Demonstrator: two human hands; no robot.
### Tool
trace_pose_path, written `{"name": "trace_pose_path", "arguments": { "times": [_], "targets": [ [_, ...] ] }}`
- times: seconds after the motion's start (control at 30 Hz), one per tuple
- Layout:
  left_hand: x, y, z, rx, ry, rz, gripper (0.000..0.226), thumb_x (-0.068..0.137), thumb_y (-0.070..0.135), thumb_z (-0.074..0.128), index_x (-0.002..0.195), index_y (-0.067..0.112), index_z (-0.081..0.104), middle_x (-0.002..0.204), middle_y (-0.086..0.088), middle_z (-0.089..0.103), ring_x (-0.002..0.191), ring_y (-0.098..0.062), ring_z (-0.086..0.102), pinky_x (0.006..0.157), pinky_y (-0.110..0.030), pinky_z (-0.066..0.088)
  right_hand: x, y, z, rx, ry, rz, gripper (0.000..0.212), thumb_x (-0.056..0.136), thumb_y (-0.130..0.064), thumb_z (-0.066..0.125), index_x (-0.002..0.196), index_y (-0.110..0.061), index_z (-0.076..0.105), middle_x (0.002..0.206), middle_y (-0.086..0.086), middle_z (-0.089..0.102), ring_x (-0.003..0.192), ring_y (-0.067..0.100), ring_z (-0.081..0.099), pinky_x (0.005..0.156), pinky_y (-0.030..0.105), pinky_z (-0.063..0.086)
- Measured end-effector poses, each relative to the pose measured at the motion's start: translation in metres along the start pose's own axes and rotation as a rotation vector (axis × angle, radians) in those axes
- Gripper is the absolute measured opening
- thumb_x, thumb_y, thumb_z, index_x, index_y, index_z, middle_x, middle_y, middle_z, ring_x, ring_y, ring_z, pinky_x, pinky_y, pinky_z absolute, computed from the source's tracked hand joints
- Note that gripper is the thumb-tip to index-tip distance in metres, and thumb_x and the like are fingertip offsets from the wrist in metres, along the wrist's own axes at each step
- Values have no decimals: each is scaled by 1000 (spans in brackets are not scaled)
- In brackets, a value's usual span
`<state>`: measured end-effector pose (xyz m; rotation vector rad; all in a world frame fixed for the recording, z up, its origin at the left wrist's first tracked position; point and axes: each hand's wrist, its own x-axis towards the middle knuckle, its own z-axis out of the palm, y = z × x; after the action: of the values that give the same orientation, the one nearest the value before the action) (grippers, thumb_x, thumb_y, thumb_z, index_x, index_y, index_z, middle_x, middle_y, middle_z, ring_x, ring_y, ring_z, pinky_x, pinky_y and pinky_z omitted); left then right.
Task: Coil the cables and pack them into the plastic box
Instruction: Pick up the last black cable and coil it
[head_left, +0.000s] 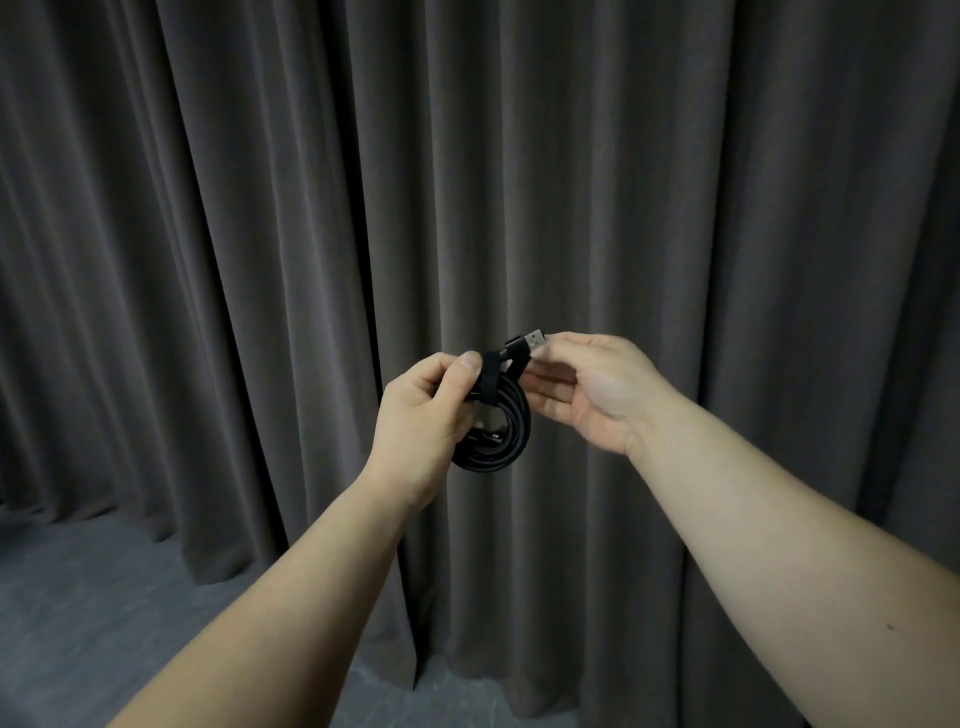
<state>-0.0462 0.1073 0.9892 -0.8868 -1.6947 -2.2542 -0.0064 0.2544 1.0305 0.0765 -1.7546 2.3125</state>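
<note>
Both arms out in front, mid-air. Black coiled cable (493, 431) held between the hands, coil hanging roughly upright. Left hand (421, 415) clamped on the coil's left side, thumb pressing a black strap (487, 376) wrapped round the top of the loops. Right hand (587, 387) pinches the cable end, fingertips closed just behind the silver USB plug (535, 340), which sticks up and right. Dark grey curtain (260, 208) fills the background, grey floor (78, 597) lower left. No box or other container in view, cable is in hands only
</note>
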Motion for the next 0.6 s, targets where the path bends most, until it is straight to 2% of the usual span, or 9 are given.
{"name": "trace_pose_path", "arguments": {
  "times": [0.1,0.2,0.3,0.4,0.47,0.6],
  "targets": [
    [-1,0,0,52,-21,1,29,94,25,59,65,22,67,62,-8,39,46,-11,28,49,-21,38,0,-4,-2,4,30,30,13,86,-5,60,79,-15,63,68,5,64,61,16,63,66,29,52],
    [-3,0,0,103,-31,-2,31,97,14,56,67,14,61,51,3,42,40,-8,29,47,-19,36,-1,-7,-3,-46,53,50,10,85,-5,64,82,-15,63,68,5,64,60,17,63,61,28,50],
    [-5,1,0,142,-56,-11,32,96,12,57,64,15,60,52,4,48,40,-7,33,48,-18,38,-1,-8,-5,-112,68,41,16,86,-5,64,73,-15,62,62,3,63,58,16,60,58,26,48],
    [-6,-1,0,148,-63,-31,41,95,13,58,56,24,59,53,1,49,39,-7,34,51,-22,38,1,-9,-3,-172,100,-20,20,87,-5,62,70,-15,63,59,1,62,55,12,58,53,23,46],
    [-6,-3,1,163,-56,-49,45,95,12,58,53,26,57,48,4,44,38,-6,33,55,-27,38,2,-9,-1,-194,138,-72,19,88,-4,60,72,-13,63,61,1,62,55,11,57,56,23,45],
    [-6,-4,2,205,-23,-70,37,95,12,57,59,19,52,42,10,41,36,-5,35,60,-30,39,3,-7,2,-297,194,-204,19,89,-4,59,72,-13,63,65,2,60,59,10,56,55,19,41]
  ]
}}
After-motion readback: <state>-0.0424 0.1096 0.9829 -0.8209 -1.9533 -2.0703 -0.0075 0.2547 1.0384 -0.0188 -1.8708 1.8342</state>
